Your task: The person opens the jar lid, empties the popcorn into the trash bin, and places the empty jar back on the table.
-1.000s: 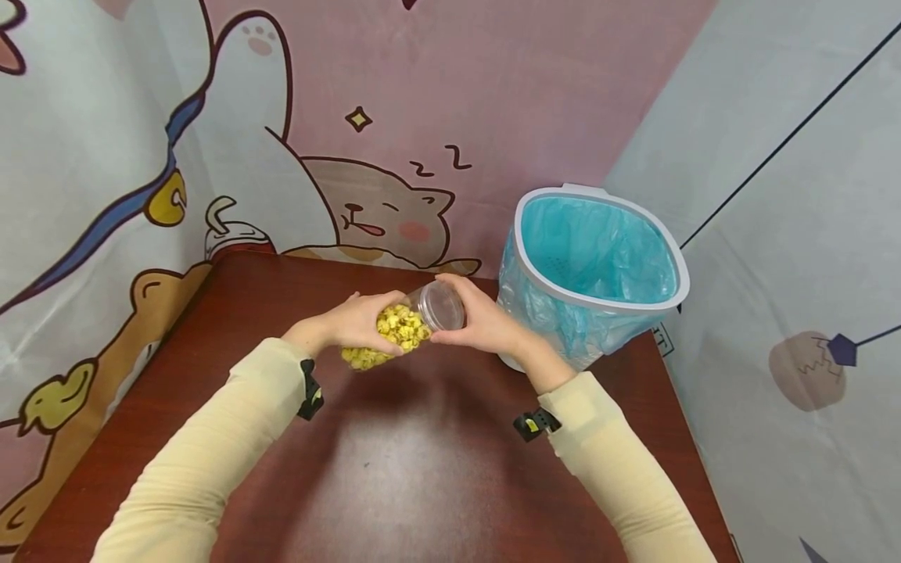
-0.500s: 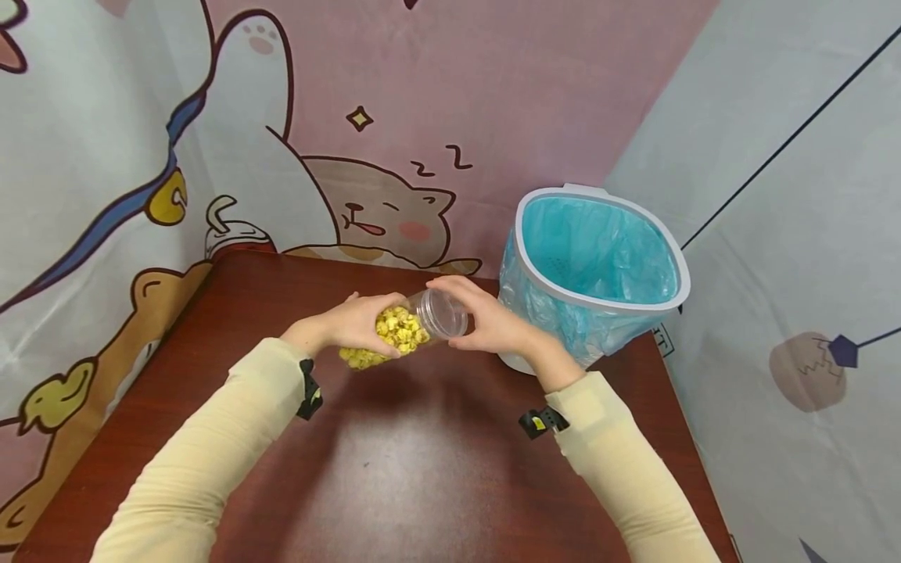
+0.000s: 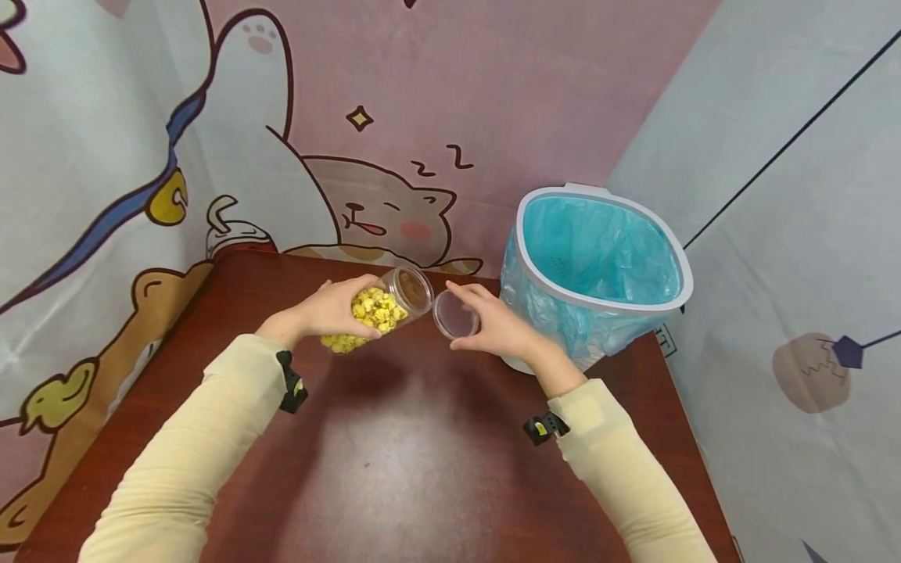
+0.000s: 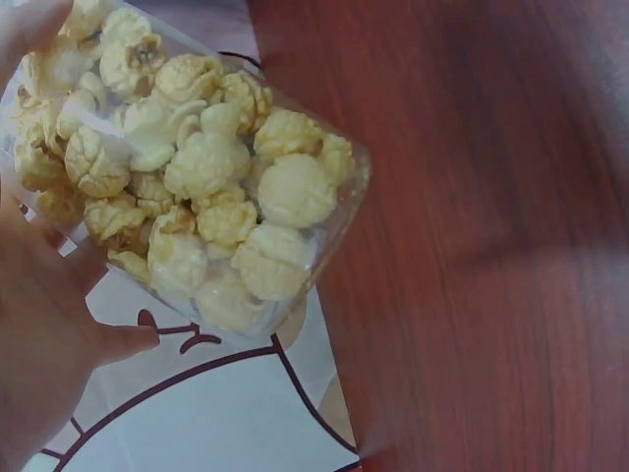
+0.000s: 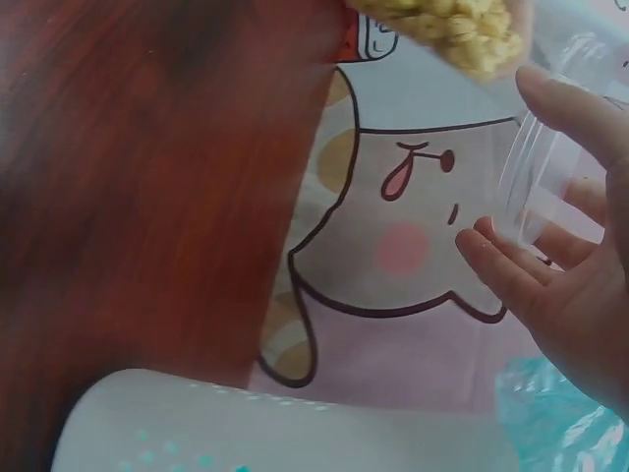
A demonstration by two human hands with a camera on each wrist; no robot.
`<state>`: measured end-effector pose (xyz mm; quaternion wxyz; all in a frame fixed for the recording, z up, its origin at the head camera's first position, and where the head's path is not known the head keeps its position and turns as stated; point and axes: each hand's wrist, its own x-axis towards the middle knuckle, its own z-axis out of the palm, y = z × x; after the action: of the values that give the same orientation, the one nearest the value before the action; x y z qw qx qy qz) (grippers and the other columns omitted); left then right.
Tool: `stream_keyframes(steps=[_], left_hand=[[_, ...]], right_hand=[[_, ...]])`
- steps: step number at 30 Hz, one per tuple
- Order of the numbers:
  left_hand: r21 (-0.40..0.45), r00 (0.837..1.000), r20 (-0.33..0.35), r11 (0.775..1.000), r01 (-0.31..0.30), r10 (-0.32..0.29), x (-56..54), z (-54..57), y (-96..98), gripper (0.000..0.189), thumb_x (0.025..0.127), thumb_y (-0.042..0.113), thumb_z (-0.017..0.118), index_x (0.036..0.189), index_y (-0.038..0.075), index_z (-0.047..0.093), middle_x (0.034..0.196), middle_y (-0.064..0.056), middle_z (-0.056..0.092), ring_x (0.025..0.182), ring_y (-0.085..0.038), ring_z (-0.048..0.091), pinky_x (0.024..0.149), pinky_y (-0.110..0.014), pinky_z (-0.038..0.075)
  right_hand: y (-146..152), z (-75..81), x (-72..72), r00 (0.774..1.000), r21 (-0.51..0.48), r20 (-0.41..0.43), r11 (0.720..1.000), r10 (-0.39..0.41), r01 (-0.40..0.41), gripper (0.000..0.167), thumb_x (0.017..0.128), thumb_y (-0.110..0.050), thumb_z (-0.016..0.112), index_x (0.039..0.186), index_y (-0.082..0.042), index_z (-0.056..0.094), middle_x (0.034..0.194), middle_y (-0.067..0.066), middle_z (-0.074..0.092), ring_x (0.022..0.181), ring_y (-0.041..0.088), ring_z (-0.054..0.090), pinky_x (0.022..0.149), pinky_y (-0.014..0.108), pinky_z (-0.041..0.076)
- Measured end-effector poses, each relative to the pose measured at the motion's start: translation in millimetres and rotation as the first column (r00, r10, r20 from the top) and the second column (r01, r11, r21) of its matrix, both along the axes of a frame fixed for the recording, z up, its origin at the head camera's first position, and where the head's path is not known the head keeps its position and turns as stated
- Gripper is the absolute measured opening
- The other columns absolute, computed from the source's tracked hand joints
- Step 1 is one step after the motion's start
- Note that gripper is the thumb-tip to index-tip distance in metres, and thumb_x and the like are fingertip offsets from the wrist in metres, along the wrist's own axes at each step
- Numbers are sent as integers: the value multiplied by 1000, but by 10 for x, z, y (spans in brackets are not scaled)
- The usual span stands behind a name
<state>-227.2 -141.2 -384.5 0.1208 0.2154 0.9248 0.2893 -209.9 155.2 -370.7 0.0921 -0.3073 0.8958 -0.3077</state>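
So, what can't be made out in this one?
Head view: part of the jar, covered by the left hand.
Head view: part of the lower bin, behind the right hand and wrist.
Left wrist view: the jar's mouth, cut off by the frame edge.
Right wrist view: most of the bin, cut off by the bottom edge.

One jar (image 3: 378,310), one lid (image 3: 456,315), two sets of fingers (image 3: 363,329) (image 3: 464,293), two sleeves (image 3: 179,446) (image 3: 626,469), two wristbands (image 3: 292,385) (image 3: 542,428), one bin (image 3: 598,300), one liner (image 3: 594,246), one table (image 3: 394,485)

The head view looks forward and down; both wrist views (closer in) share its popcorn (image 3: 380,310).
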Motion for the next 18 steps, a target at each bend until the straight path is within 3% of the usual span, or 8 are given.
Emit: stream_keyframes(steps=[10, 18], left_hand=[[17, 999, -7, 999, -41, 41, -71, 65, -101, 80, 69, 42, 78, 136, 20, 39, 120, -4, 58, 109, -24, 54, 106, -61, 16], [24, 999, -26, 999, -47, 47, -84, 86, -110, 80, 70, 42, 77, 137, 17, 39, 122, -6, 57, 110, -25, 53, 105, -58, 19]], right_hand=[[43, -305, -21, 1000, 2, 1, 1000, -24, 24, 89, 69, -26, 82, 142, -8, 35, 134, 15, 44, 116, 29, 51, 97, 42, 45], [-4, -660, -15, 999, 119, -5, 992, -36, 36, 87, 70, -34, 81, 142, -8, 39, 131, 14, 48, 117, 25, 50, 99, 41, 44]])
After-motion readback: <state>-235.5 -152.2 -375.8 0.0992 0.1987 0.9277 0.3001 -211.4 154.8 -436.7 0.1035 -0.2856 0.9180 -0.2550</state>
